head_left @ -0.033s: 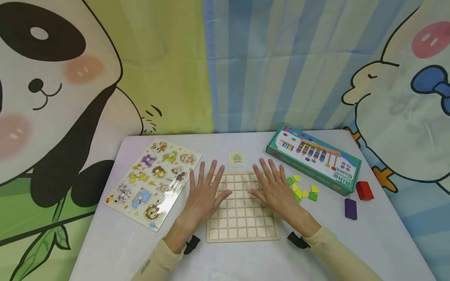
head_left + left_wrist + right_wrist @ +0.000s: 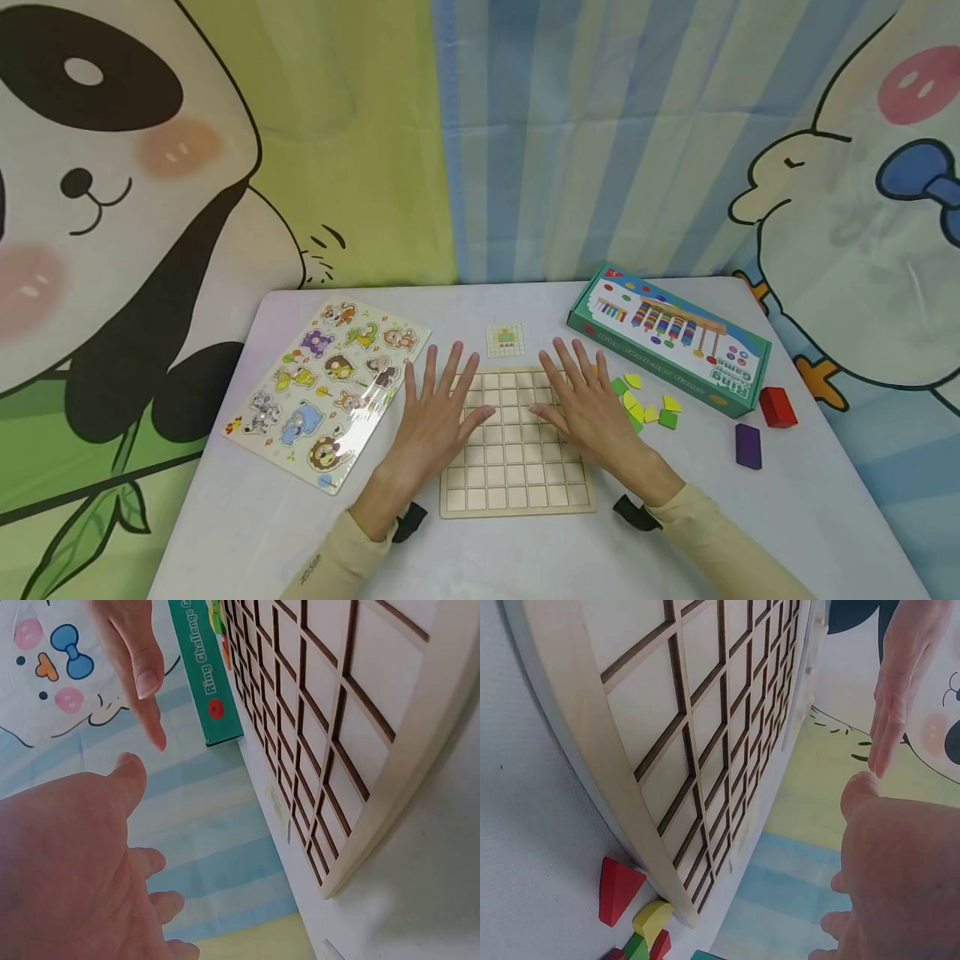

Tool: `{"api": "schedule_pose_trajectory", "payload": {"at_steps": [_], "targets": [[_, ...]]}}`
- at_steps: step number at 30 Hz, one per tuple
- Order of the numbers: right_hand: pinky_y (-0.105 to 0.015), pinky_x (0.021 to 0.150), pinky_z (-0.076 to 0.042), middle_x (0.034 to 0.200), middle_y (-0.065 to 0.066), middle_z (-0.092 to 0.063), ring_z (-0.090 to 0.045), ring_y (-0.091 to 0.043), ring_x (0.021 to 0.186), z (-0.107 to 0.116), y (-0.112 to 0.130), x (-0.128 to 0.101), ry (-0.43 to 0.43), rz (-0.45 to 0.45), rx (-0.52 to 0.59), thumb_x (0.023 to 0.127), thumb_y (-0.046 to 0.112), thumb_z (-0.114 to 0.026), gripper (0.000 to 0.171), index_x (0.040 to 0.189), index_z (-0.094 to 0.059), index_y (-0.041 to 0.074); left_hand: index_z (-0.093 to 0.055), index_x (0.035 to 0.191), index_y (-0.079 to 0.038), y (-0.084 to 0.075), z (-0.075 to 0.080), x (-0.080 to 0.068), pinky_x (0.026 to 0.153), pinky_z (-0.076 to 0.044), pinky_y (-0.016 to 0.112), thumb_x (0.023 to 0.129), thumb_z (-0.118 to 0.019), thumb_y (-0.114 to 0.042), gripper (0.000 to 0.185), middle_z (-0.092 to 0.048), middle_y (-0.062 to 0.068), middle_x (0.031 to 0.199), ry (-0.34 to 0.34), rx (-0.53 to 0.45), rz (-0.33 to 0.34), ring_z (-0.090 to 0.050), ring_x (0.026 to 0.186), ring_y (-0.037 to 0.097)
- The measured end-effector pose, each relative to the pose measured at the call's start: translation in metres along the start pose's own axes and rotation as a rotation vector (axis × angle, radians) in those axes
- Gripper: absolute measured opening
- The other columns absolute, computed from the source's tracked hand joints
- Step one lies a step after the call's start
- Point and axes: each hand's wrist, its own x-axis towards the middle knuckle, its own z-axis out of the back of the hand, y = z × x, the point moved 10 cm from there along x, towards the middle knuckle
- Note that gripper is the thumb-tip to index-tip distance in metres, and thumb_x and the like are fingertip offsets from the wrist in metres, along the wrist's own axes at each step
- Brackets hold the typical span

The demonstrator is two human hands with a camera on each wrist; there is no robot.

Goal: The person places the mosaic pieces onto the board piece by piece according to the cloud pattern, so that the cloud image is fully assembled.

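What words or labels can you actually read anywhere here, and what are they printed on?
"Ring Game" – upside down on the top of the green box, head view.
"Ring Challenge G…" – white letters on the side of the same box, cut off by the frame edge, left wrist view.
The small pattern card and the animal puzzle board show pictures only; any print on them is too small to read.

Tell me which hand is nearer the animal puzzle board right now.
Left. The left hand lies flat on the grid board's left edge, right beside the animal puzzle board. The right hand rests on the grid's far side, next to the coloured pieces.
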Motion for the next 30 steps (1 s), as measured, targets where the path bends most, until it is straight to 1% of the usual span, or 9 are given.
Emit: {"api": "schedule_pose_trajectory", "payload": {"at_steps": [5, 7, 10, 12, 17, 20, 23, 27, 30], "targets": [[-0.066, 0.125, -0.011, 0.171, -0.015, -0.016, -0.011, -0.040, 0.158, 0.004, 0.001, 0.000, -0.030, 0.011, -0.002, 0.100, 0.060, -0.048, 0.082, 0.162, -0.025, 0.013, -0.020, 0.164, -0.021, -0.001, 0.001, 0.000, 0.122, -0.005, 0.072, 0.100, -0.050, -0.057, 0.079, -0.012, 0.008, 0.172, -0.008, 0.002, -0.004, 0.000, 0.158, 0.039], [-0.066, 0.124, -0.012, 0.170, -0.016, -0.017, -0.012, -0.041, 0.157, 0.005, 0.001, 0.000, -0.039, 0.014, -0.003, 0.100, 0.061, -0.047, 0.081, 0.162, -0.026, 0.012, -0.019, 0.164, -0.021, -0.001, 0.001, 0.000, 0.122, -0.005, 0.072, 0.100, -0.049, -0.058, 0.079, -0.011, 0.008, 0.172, -0.007, 0.002, -0.005, 0.000, 0.158, 0.039], [-0.067, 0.124, -0.011, 0.171, -0.015, -0.015, -0.008, -0.039, 0.158, 0.004, 0.000, 0.001, -0.033, 0.009, 0.006, 0.101, 0.062, -0.043, 0.081, 0.162, -0.026, 0.012, -0.018, 0.164, -0.021, -0.001, 0.001, 0.000, 0.122, -0.004, 0.072, 0.100, -0.049, -0.058, 0.080, -0.007, 0.006, 0.173, -0.002, -0.002, -0.006, 0.000, 0.158, 0.039], [-0.066, 0.125, -0.010, 0.171, -0.015, -0.014, -0.004, -0.037, 0.159, 0.004, 0.000, 0.001, -0.024, 0.004, 0.013, 0.101, 0.063, -0.041, 0.081, 0.162, -0.025, 0.013, -0.019, 0.164, -0.021, -0.001, 0.002, -0.001, 0.122, -0.004, 0.072, 0.100, -0.050, -0.058, 0.080, -0.008, 0.007, 0.172, -0.007, -0.005, -0.009, 0.000, 0.158, 0.040], [-0.066, 0.125, -0.010, 0.171, -0.016, -0.014, -0.002, -0.036, 0.159, 0.004, 0.000, 0.001, -0.016, 0.000, 0.022, 0.101, 0.060, -0.046, 0.081, 0.162, -0.024, 0.013, -0.023, 0.163, -0.019, 0.001, 0.000, -0.002, 0.121, -0.007, 0.072, 0.099, -0.051, -0.059, 0.080, -0.012, 0.008, 0.172, -0.006, -0.020, -0.003, -0.004, 0.158, 0.041], [-0.066, 0.125, -0.011, 0.171, -0.016, -0.014, -0.003, -0.036, 0.159, 0.005, -0.001, 0.002, -0.013, -0.001, 0.016, 0.099, 0.057, -0.052, 0.082, 0.162, -0.024, 0.013, -0.025, 0.162, -0.018, 0.004, -0.004, -0.004, 0.121, -0.009, 0.073, 0.098, -0.050, -0.061, 0.081, -0.014, 0.010, 0.172, 0.021, -0.033, 0.011, -0.007, 0.158, 0.042], [-0.067, 0.124, -0.012, 0.171, -0.016, -0.014, -0.004, -0.037, 0.159, 0.006, -0.003, 0.002, -0.004, -0.007, 0.007, 0.098, 0.055, -0.056, 0.084, 0.163, -0.023, 0.013, -0.027, 0.162, -0.016, 0.008, -0.010, -0.006, 0.120, -0.013, 0.073, 0.097, -0.049, -0.065, 0.084, -0.017, 0.012, 0.171, 0.069, -0.041, 0.031, -0.010, 0.157, 0.043], [-0.068, 0.123, -0.013, 0.170, -0.018, -0.016, -0.007, -0.039, 0.158, 0.006, -0.012, 0.001, 0.000, -0.022, 0.004, 0.098, 0.054, -0.057, 0.084, 0.163, -0.023, 0.012, -0.026, 0.162, -0.014, 0.014, -0.018, -0.012, 0.121, -0.014, 0.072, 0.095, -0.049, -0.069, 0.089, -0.017, 0.013, 0.170, 0.151, -0.063, 0.070, -0.011, 0.156, 0.045], [-0.068, 0.123, -0.014, 0.169, -0.019, -0.018, -0.010, -0.040, 0.158, 0.006, -0.021, 0.001, 0.004, -0.040, 0.003, 0.098, 0.053, -0.057, 0.083, 0.162, -0.024, 0.011, -0.026, 0.162, -0.013, 0.018, -0.022, -0.016, 0.121, -0.014, 0.072, 0.092, -0.053, -0.070, 0.094, -0.018, 0.015, 0.170, 0.192, -0.091, 0.096, -0.013, 0.156, 0.046]]}}
